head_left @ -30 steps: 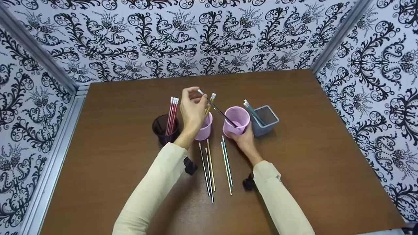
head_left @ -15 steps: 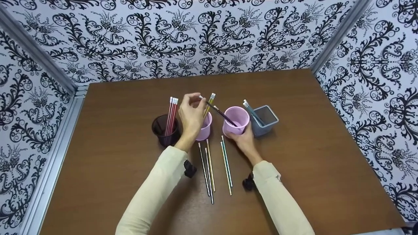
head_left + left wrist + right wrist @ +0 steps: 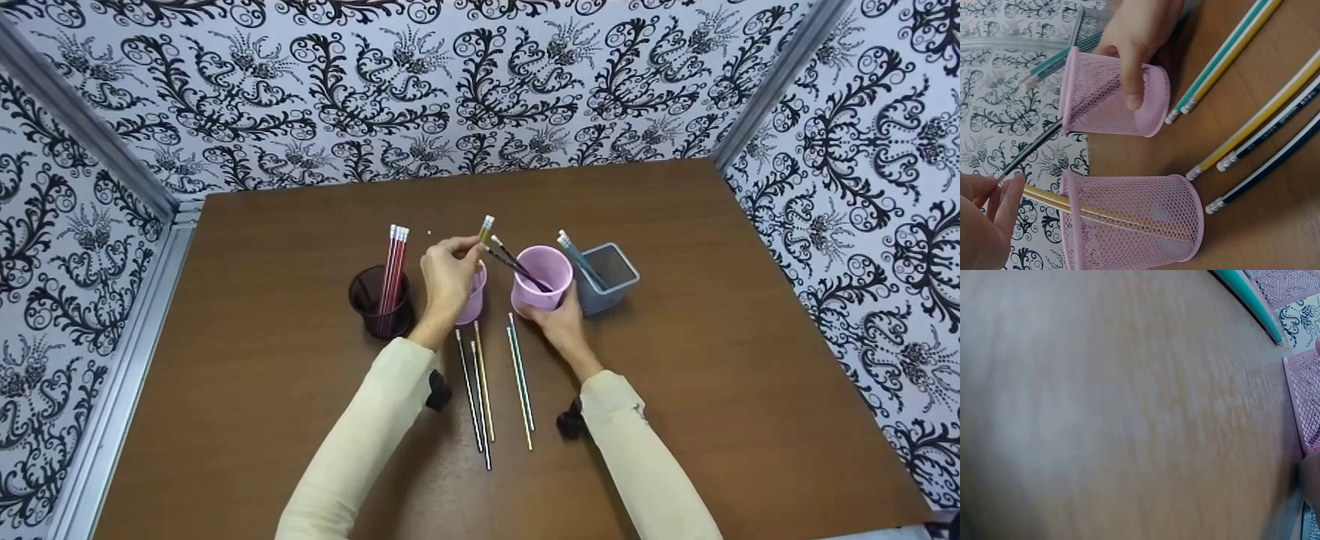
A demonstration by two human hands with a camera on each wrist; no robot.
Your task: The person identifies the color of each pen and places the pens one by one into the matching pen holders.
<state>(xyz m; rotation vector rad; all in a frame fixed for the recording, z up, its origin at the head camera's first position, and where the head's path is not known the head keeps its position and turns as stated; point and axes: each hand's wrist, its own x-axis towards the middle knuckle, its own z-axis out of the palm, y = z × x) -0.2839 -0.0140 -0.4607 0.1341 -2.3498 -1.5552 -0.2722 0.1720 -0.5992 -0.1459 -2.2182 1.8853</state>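
Bare hands [image 3: 448, 279], long cream sleeves [image 3: 637, 450]; a small black device [image 3: 439, 391] sits beside each cuff [image 3: 611, 392], the right one bearing a dark mark [image 3: 639, 408].

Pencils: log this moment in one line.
left hand: pinches dark pencil; right hand: grips one pink cup; dark pencil: slants into that cup; pencils on table: five

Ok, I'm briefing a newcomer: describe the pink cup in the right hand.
On the brown table, find the grey square-rimmed holder. Left of it in the head view is a pink mesh cup, gripped by the right hand. Unlike the other pink cup, it has dark pencils leaning out.
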